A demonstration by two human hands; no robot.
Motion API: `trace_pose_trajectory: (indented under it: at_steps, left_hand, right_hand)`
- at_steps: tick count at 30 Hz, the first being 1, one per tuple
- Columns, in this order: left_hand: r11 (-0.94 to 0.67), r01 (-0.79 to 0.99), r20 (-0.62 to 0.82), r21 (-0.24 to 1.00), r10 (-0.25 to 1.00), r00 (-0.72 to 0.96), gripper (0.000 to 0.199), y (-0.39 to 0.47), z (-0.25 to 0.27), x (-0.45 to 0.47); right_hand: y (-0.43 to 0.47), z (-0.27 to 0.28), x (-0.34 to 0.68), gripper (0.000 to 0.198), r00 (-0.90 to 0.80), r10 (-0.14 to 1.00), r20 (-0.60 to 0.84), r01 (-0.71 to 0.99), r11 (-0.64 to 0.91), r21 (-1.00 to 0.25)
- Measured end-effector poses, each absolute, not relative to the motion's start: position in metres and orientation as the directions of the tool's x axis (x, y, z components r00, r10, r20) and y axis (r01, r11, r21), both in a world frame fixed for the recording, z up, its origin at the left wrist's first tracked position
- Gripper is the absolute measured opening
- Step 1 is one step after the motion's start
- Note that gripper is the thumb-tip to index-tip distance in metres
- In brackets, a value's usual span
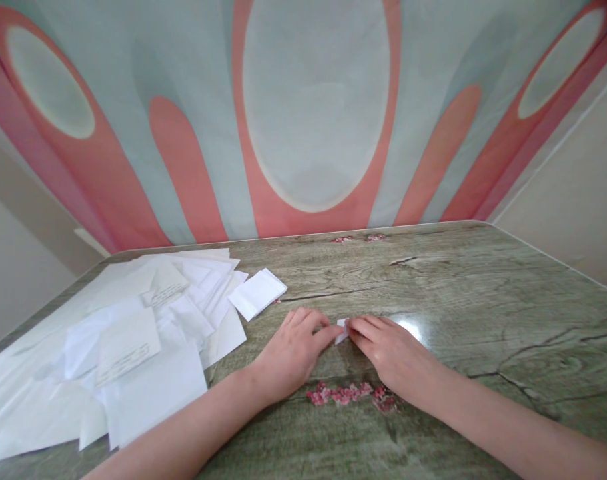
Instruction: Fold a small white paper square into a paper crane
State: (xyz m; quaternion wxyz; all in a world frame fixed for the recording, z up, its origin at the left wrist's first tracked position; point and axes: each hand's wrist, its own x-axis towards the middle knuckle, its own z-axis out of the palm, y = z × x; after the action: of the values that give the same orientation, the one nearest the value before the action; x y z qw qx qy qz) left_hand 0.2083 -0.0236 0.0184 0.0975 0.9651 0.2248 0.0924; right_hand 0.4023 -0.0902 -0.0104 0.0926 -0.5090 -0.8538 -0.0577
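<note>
Bare forearms (208, 420) are slanting in from the near left and near right, and between their hands a small white paper (341, 322) is sitting just above the table (483, 287) or on it; from where I'm standing I can't tell which. Its surface is showing what looks like a fold, so I'd judge it partly worked, though I can't count creases or say how many are left. The right hand (386, 350) is pinching its right side between thumb and fingertips. The left hand (291, 353) is arching loosely, fingers curling, its thumb pointing at the paper's left side; whether it is gripping too, I can't tell.

Near the hands, pink blossoms (343, 395) are decorating the wood-patterned tabletop. Just beyond the left hand, a neat stack of small white papers (258, 293) is lying apart from the hands; it may be pieces already done or pieces waiting, and nothing is settling that for me. Farther left, a loose heap of white sheets (158, 393) is spreading over much of that side, two printed slips (128, 343) resting on top, so plenty of paper is lying outside the hands. At the far side, a coral-and-grey patterned backdrop (313, 222) is rising behind the table.
</note>
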Motion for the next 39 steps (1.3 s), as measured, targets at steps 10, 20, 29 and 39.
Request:
trace_pose_trajectory:
  at_steps: [10, 20, 29, 39]
  left_hand:
    - [-0.934, 0.337, 0.117, 0.122, 0.351, 0.929, 0.036, -0.02, 0.01, 0.204]
    - [-0.892, 0.379, 0.07, 0.248, 0.407, 0.911, 0.045, -0.025, 0.019, 0.202]
    - [-0.903, 0.244, 0.078, 0.354, 0.288, 0.954, 0.051, -0.02, 0.042, 0.196]
    - [-0.933, 0.294, 0.117, 0.209, 0.323, 0.939, 0.043, -0.02, 0.017, 0.206]
  right_hand:
    - [-0.09, -0.009, 0.403, 0.024, -0.46, 0.87, 0.176, 0.885, 0.466, 0.008]
    - [-0.09, -0.009, 0.403, 0.024, -0.464, 0.862, 0.205, 0.88, 0.476, -0.011]
    - [-0.089, -0.009, 0.403, 0.022, -0.467, 0.86, 0.205, 0.879, 0.476, 0.006]
    - [-0.089, -0.014, 0.405, 0.025, -0.495, 0.834, 0.243, 0.863, 0.504, 0.028]
